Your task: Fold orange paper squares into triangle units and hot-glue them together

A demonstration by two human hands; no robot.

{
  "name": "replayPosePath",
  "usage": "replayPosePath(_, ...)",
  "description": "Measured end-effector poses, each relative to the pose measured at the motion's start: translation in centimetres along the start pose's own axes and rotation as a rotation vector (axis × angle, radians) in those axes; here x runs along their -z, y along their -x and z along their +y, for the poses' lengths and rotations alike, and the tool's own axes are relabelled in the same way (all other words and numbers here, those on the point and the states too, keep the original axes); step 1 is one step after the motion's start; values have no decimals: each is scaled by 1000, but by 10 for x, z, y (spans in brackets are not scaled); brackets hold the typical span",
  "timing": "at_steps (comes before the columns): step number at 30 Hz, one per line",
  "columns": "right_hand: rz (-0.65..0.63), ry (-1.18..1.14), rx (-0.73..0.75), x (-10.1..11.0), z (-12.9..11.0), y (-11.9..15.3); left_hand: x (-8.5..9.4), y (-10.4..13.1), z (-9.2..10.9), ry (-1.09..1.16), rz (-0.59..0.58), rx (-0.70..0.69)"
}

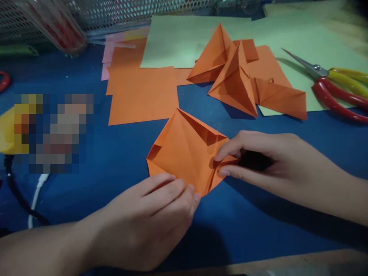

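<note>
A partly folded sheet of orange origami paper lies on the blue tabletop, its edges turned up and inward. At its near edge, my left hand has its fingers closed on the paper; the thumb is mostly hidden. My right hand pinches the right corner between thumb and forefinger, where a narrow flap stands up. Just beyond the sheet stand several folded orange paper pieces, pointed and touching one another.
Flat orange sheets overlap at the back left, with pale green paper behind them. Scissors with red and yellow handles rest at the right. A clear container stands at the back left; a white cable runs along the left.
</note>
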State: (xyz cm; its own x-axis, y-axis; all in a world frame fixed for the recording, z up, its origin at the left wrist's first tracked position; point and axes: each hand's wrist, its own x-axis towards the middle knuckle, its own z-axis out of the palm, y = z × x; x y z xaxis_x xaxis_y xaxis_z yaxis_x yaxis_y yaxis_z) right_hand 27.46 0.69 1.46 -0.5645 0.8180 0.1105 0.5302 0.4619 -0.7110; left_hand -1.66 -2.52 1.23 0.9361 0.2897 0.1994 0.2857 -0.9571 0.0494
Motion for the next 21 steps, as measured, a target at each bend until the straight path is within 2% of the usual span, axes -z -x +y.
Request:
replayPosePath(3, 6, 10, 6, -3, 1, 1, 0, -6, -4, 109, 26, 5)
replayPosePath(6, 28, -4, 93, -8, 5, 2, 1, -11, -6, 202, 78, 56)
replayPosePath(9, 42, -5, 164, -11, 8, 4, 0, -12, -4, 213, 89, 79)
replayPosePath(15, 45, 16, 171, -11, 9, 4, -3, -10, -3, 233, 79, 93)
replayPosePath(18, 46, 25, 153, -12, 7, 5, -2, -9, -3, 231, 48, 69)
replayPosePath(21, 43, 17, 142, -14, 7, 6, -3, -6, -3, 155, -39, 40)
